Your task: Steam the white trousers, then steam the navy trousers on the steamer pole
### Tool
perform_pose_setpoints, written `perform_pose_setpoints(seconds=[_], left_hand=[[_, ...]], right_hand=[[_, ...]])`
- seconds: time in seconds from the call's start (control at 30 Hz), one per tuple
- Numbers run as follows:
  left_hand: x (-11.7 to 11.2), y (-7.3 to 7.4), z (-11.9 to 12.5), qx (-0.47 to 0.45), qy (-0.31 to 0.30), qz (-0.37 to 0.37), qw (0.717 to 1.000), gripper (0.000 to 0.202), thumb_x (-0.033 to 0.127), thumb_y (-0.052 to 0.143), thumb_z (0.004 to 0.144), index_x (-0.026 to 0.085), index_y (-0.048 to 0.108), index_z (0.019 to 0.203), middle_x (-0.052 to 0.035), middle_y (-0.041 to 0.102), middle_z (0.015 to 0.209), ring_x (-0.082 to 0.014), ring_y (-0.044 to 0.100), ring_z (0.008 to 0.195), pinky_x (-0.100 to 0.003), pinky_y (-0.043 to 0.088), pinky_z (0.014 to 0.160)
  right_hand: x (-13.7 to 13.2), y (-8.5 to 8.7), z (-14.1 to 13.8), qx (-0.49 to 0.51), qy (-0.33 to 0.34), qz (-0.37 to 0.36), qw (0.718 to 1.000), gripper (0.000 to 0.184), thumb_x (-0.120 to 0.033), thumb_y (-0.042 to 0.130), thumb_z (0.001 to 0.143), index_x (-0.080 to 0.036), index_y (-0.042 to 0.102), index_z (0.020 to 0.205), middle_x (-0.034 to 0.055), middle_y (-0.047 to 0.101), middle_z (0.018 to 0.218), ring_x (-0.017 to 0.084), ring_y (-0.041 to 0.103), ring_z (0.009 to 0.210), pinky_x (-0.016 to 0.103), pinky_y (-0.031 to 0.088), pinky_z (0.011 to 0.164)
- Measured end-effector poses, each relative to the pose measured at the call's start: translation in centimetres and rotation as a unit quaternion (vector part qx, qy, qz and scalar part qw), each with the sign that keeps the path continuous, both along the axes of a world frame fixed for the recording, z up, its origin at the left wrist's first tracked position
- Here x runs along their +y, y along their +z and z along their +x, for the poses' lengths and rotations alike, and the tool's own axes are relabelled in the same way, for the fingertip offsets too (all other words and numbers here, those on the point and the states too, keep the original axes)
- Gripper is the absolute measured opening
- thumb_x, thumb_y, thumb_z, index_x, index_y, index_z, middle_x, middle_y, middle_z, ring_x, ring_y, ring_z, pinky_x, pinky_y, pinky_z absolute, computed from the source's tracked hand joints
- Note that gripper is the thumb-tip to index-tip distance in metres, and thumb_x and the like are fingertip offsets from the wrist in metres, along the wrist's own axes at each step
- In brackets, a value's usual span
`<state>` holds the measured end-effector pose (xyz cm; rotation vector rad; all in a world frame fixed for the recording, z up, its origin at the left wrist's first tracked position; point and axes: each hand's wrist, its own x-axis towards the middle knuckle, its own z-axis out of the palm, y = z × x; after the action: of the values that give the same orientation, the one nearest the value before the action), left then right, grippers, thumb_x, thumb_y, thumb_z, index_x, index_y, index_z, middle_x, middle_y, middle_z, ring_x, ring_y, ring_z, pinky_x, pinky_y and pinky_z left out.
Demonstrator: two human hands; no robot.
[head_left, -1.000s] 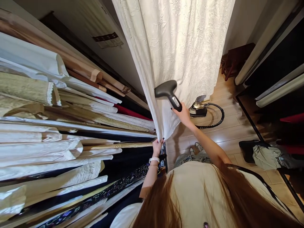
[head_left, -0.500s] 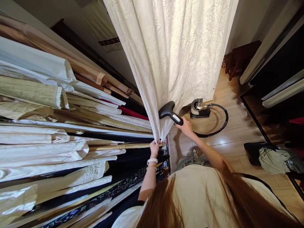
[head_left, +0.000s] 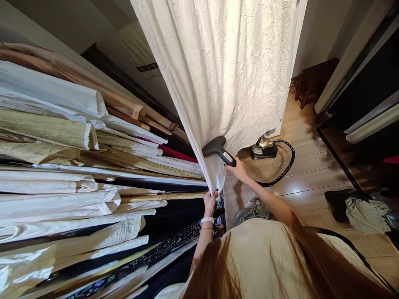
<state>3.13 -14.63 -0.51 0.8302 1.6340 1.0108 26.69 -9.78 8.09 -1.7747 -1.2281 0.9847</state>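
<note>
A long cream cloth with a crinkled texture [head_left: 237,66] hangs in front of me; whether it is a garment or a curtain I cannot tell. My left hand [head_left: 210,202] pinches its lower corner and draws it taut toward me. In my right hand [head_left: 238,169] is the handle of a black garment steamer head [head_left: 217,148], whose wide face lies against the lower left of the cloth. A black ribbed hose [head_left: 288,164] curves over the floor from the steamer base [head_left: 263,150], which stands partly behind the hem.
Several garments [head_left: 62,124] hang in a dense row along my left. A dark red stool [head_left: 314,81] stands by the wall at the back right. On the wooden floor [head_left: 305,182], a pale crumpled cloth [head_left: 368,214] lies over something black to my right.
My left hand and the cloth corner have shifted slightly down and right in view. The steamer head sits a little further left on the cloth. The whole view has tilted slightly.
</note>
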Motion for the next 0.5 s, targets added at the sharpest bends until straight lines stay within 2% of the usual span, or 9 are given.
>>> perform_pose_setpoints(seconds=[0.1, 0.27, 0.43, 0.5], left_hand=[[-0.5, 0.1, 0.0, -0.010, 0.011, -0.008, 1.000, 0.034, 0.026, 0.090, 0.051, 0.009, 0.071, 0.074, -0.0039, 0.068, 0.068, -0.0125, 0.060, 0.064, -0.025, 0.050, 0.068], [-0.9, 0.8, -0.2, -0.026, 0.041, -0.003, 0.999, 0.028, 0.021, 0.088, 0.057, 0.010, 0.071, 0.076, -0.0040, 0.070, 0.072, -0.0133, 0.063, 0.066, -0.026, 0.053, 0.070], [-1.2, 0.9, -0.2, -0.046, 0.062, -0.001, 0.997, 0.021, 0.011, 0.084, 0.061, 0.010, 0.072, 0.078, -0.0036, 0.071, 0.074, -0.0114, 0.065, 0.066, -0.024, 0.054, 0.072], [-1.3, 0.8, 0.1, -0.054, 0.066, 0.001, 0.996, 0.020, 0.009, 0.084, 0.062, 0.010, 0.071, 0.077, -0.0034, 0.071, 0.074, -0.0112, 0.065, 0.065, -0.025, 0.055, 0.072]], right_hand=[[0.2, 0.5, -0.4, 0.015, -0.013, 0.024, 1.000, 0.044, -0.053, 0.066, 0.086, -0.024, 0.061, 0.118, 0.0059, 0.074, 0.099, 0.026, 0.069, 0.093, 0.034, 0.051, 0.080], [-1.4, -0.8, -0.9, -0.002, 0.048, -0.037, 0.998, 0.040, -0.048, 0.071, 0.082, -0.023, 0.065, 0.113, 0.0067, 0.074, 0.100, 0.027, 0.069, 0.095, 0.035, 0.051, 0.082], [-0.4, 0.6, -0.9, -0.005, 0.021, 0.020, 1.000, 0.046, -0.053, 0.069, 0.084, -0.024, 0.063, 0.119, 0.0061, 0.074, 0.101, 0.027, 0.069, 0.095, 0.034, 0.051, 0.081], [-0.5, 0.6, -1.0, -0.001, 0.018, 0.022, 1.000, 0.046, -0.053, 0.067, 0.085, -0.023, 0.062, 0.120, 0.0066, 0.074, 0.102, 0.026, 0.069, 0.095, 0.033, 0.051, 0.080]])
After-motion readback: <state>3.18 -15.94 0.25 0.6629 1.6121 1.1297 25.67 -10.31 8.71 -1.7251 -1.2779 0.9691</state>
